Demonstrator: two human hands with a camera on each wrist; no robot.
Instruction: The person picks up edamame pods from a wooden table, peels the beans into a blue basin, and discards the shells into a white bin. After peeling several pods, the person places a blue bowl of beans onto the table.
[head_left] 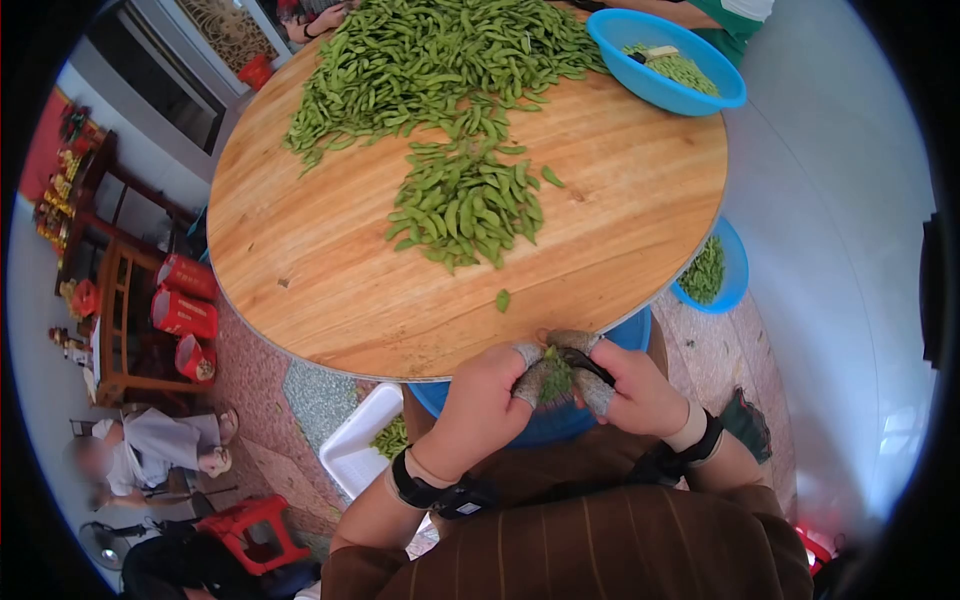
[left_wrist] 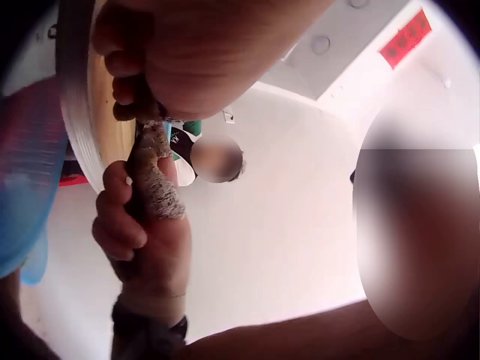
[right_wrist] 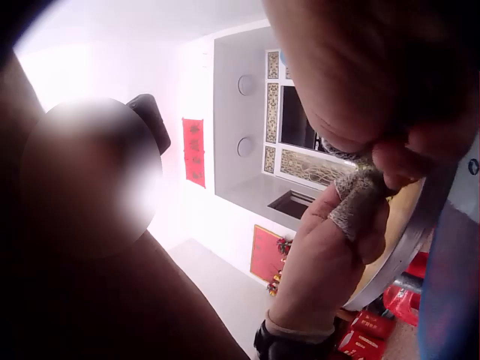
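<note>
At the table's near edge my left hand (head_left: 485, 400) and right hand (head_left: 640, 390) meet, fingers curled inward, with grey speckled covers (head_left: 530, 352) on the thumbs and some fingers. Between them my left fingers pinch a green soybean pod (head_left: 555, 380), partly hidden by the fingertips. A dark slim object (head_left: 585, 365) lies along my right thumb and fingers; its kind cannot be told. Beneath both hands sits a blue basin (head_left: 428, 397). In the left wrist view the right hand (left_wrist: 161, 240) appears behind the left; the right wrist view shows the left hand (right_wrist: 322, 255) close to the right.
Green pods (head_left: 450, 60) are heaped on the round wooden table (head_left: 330, 290), with a smaller pile (head_left: 465, 205) nearer me. A blue bowl (head_left: 620, 75) of shelled beans stands back right. A blue tub (head_left: 735, 265) and white tray (head_left: 350, 440) of pods are lower down. Other people sit around.
</note>
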